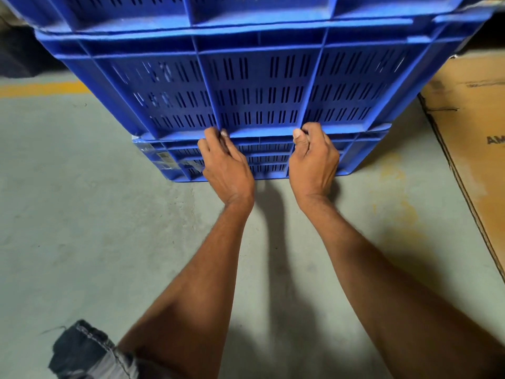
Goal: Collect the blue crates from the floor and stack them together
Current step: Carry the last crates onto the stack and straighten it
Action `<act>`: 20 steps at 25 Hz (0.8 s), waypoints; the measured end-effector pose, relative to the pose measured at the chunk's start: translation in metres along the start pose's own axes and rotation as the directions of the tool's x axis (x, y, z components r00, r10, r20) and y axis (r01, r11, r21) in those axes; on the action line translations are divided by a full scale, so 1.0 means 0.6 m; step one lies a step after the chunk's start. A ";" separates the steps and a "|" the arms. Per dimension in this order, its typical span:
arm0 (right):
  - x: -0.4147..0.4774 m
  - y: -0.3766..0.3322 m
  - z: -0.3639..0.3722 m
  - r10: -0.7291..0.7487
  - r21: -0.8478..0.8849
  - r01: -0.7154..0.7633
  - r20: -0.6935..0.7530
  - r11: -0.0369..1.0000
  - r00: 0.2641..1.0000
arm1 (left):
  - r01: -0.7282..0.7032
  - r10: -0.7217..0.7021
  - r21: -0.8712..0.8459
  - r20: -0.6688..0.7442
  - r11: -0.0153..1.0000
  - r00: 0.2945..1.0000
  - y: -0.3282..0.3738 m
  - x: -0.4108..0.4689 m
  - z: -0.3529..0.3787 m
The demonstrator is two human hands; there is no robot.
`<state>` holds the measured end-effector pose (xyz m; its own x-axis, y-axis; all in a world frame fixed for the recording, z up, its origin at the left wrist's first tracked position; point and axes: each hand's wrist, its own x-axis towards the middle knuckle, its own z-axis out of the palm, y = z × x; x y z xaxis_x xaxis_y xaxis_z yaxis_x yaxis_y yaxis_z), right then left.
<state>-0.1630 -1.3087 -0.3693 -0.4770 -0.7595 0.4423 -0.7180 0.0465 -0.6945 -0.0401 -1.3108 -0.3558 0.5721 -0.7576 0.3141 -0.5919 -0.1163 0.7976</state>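
A stack of blue slotted crates fills the upper half of the head view. The bottom crate (363,151) rests on the floor, with a label on its left corner. A middle crate (259,88) sits on it, and another blue crate (259,9) lies on top at the frame's upper edge. My left hand (225,162) and my right hand (314,160) both grip the lower front edge of the middle crate, fingers curled under it, thumbs on its face.
The floor (82,214) is grey concrete with a yellow line (41,88) at the left. Flat brown cardboard (470,132) lies on the floor at the right, close to the stack. My knee in dark shorts (87,354) shows at the bottom left.
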 end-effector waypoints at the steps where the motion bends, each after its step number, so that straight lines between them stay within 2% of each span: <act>1: 0.002 -0.002 0.001 -0.012 -0.012 0.011 -0.006 1.000 1.000 | -0.004 0.004 0.011 -0.001 1.000 1.000 0.001 0.000 0.003; 6: 0.002 -0.003 -0.003 -0.017 -0.041 0.018 0.024 0.999 1.000 | -0.004 0.003 0.061 0.018 0.998 1.000 -0.004 0.008 -0.003; 8: 0.016 -0.034 -0.028 -0.063 -0.003 0.063 -0.113 0.998 0.992 | 0.013 -0.009 0.100 -0.038 0.995 0.999 0.005 0.006 -0.017; 9: 0.033 -0.062 -0.043 -0.131 0.040 0.145 -0.235 0.989 0.963 | -0.049 0.058 0.098 -0.090 0.994 0.994 0.017 0.010 -0.026; 10: 0.054 -0.095 -0.060 -0.202 0.082 0.245 -0.350 0.966 0.915 | -0.173 0.182 0.072 -0.145 0.982 0.973 0.037 0.020 -0.034; 12: 0.105 -0.159 -0.084 -0.351 0.053 0.418 -0.452 0.907 0.820 | -0.431 0.433 0.059 -0.208 0.900 0.877 0.094 0.057 -0.047; 14: 0.125 -0.196 -0.093 -0.429 -0.068 0.440 -0.401 0.895 0.810 | -0.531 0.561 0.192 -0.176 0.826 0.809 0.142 0.092 -0.065; 17: 0.118 -0.179 -0.103 -0.499 -0.193 0.461 -0.276 0.866 0.822 | -0.577 0.607 0.298 -0.009 0.760 0.795 0.162 0.094 -0.093; 20: 0.124 -0.192 -0.162 -0.499 -0.314 0.505 0.106 0.804 0.860 | -0.588 0.528 0.383 0.260 0.712 0.809 0.196 0.097 -0.148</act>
<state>-0.1653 -1.3074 -0.2012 0.0020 -0.7452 0.6669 -0.9772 -0.1429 -0.1568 -0.0260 -1.3112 -0.1981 0.0026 -0.8410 0.5411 -0.9756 0.1166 0.1859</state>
